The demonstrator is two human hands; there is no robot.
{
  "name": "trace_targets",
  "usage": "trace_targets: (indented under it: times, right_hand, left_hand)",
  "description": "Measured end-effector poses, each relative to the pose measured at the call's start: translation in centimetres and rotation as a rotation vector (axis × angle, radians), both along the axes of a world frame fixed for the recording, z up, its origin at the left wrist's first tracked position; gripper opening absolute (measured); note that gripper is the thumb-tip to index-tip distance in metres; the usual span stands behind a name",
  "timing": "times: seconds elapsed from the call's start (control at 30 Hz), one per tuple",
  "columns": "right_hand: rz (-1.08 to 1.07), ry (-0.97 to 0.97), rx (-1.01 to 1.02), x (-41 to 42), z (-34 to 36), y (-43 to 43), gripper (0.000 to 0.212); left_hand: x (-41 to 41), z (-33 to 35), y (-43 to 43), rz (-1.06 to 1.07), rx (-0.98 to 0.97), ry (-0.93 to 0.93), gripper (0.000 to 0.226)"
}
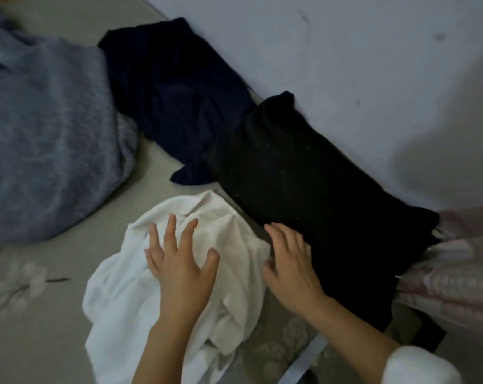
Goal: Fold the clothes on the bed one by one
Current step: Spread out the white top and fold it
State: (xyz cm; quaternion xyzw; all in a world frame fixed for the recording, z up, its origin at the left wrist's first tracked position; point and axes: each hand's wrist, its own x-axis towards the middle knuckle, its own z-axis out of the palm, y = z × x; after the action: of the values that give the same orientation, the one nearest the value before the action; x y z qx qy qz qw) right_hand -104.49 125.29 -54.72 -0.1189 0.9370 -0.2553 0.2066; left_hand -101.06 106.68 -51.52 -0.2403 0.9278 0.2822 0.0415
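Fingers (170,231), left hand (180,273): spread flat on crumpled white cloth garment (118,295). Right hand (292,270): extended, at folded black garment (304,176). Best smoothed flat before folding.

Garments counted: three, namely one white garment (118,295), one black garment (304,189) and one navy garment (173,87). One grey cloth (46,134). One pink quilt (456,273). Hands: two, left hand (179,270) and right hand (290,264).
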Motion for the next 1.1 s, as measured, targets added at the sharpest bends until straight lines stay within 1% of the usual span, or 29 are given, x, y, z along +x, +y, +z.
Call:
trace_targets:
  times: [0.07, 0.17, 0.2, 0.27, 0.33, 0.37, 0.4, 0.43, 0.47, 0.5, 0.53, 0.6, 0.67, 0.73, 0.77, 0.8, 0.87, 0.9, 0.93, 0.97, 1.03, 1.07, 1.1]
  right_hand:
    - [0.144, -0.11, 0.033, 1.9, 0.0, -2.0, 0.072]
    - [0.184, -0.288, 0.115, 3.9, -0.8, -3.2, 0.085]
    - [0.177, -0.301, 0.154, 4.4, -1.1, -3.2, 0.086]
    - [0.138, -0.272, 0.222, 5.3, -1.9, -3.2, 0.084]
    - [0.088, -0.275, 0.262, 6.3, -2.4, -3.2, 0.088]
    - [0.074, -0.298, 0.274, 6.6, -2.7, -3.2, 0.089]
    - [0.083, -0.311, 0.281, 7.2, -2.9, -3.3, 0.085]
    - [0.089, -0.307, 0.272, 7.8, -3.0, -3.4, 0.072]
    - [0.075, -0.295, 0.239, 8.1, -2.9, -3.4, 0.056]
    - [0.029, -0.288, 0.177, 8.4, -2.6, -3.5, 0.042]
    - [-0.042, -0.291, 0.086, 8.4, -2.2, -3.5, 0.033]
    - [-0.194, -0.322, -0.141, 8.3, -0.7, -3.4, 0.027]
    - [-0.265, -0.381, -0.366, 8.1, 1.6, -2.9, 0.027]
    - [-0.31, -0.486, -0.563, 8.0, 4.1, -2.4, 0.02]
    - [-0.341, -0.55, -0.652, 8.1, 5.4, -2.1, 0.018]
    - [-0.359, -0.596, -0.717, 8.1, 6.5, -1.9, 0.017]
    - [-0.314, -0.616, -0.795, 8.4, 8.4, -1.5, 0.026]
    - [-0.274, -0.617, -0.806, 8.8, 9.2, -1.6, 0.03]
    - [-0.235, -0.621, -0.797, 9.4, 9.9, -1.7, 0.031]
    - [-0.204, -0.641, -0.781, 10.1, 10.5, -2.0, 0.027]
    - [-0.152, -0.687, -0.737, 12.0, 10.9, -3.0, 0.018]
    - [-0.147, -0.714, -0.713, 13.0, 10.8, -3.7, 0.014]
    - [-0.16, -0.748, -0.711, 14.1, 10.6, -4.6, 0.005]
  left_hand:
    - [3.2, 0.4, -1.4, 0.114, -0.038, -0.071, 0.072]
    - [7.1, 0.1, -2.9, 0.118, -0.04, -0.286, 0.103]
    - [8.3, -0.2, -3.3, 0.101, -0.039, -0.332, 0.111]
    - [10.6, -0.8, -3.4, 0.067, -0.009, -0.312, 0.119]
    - [12.7, -1.6, -2.7, 0.03, 0.01, -0.262, 0.119]
    - [13.4, -2.2, -2.1, 0.006, -0.006, -0.277, 0.116]
    - [14.3, -2.8, -1.6, -0.002, -0.026, -0.313, 0.108]
    - [15.0, -3.4, -1.3, 0.007, -0.037, -0.353, 0.094]
    - [15.6, -3.8, -1.0, 0.034, -0.025, -0.361, 0.074]
    - [16.1, -4.0, -0.8, 0.087, 0.019, -0.306, 0.054]
    - [16.5, -3.9, -0.8, 0.166, 0.091, -0.198, 0.042]
    - [17.3, -2.5, -0.9, 0.371, 0.292, 0.066, 0.03]
    - [18.2, 0.7, -1.4, 0.575, 0.493, 0.251, 0.022]
    - [19.6, 3.9, -2.2, 0.817, 0.69, 0.369, 0.017]
    - [20.5, 5.2, -2.8, 0.921, 0.822, 0.445, 0.017]
    - [21.7, 6.3, -3.5, 0.982, 0.976, 0.544, 0.02]
    - [24.4, 8.5, -4.9, 0.983, 1.22, 0.755, 0.026]
    - [25.8, 9.5, -5.4, 0.98, 1.309, 0.839, 0.028]
    - [27.3, 10.3, -5.8, 0.986, 1.371, 0.913, 0.031]
    - [28.7, 10.8, -6.2, 0.986, 1.41, 0.984, 0.033]
    - [31.4, 11.3, -6.7, 0.987, 1.45, 1.11, 0.028]
    - [32.6, 11.1, -7.0, 1.018, 1.457, 1.156, 0.025]
    - [33.7, 10.9, -7.3, 1.058, 1.449, 1.169, 0.023]
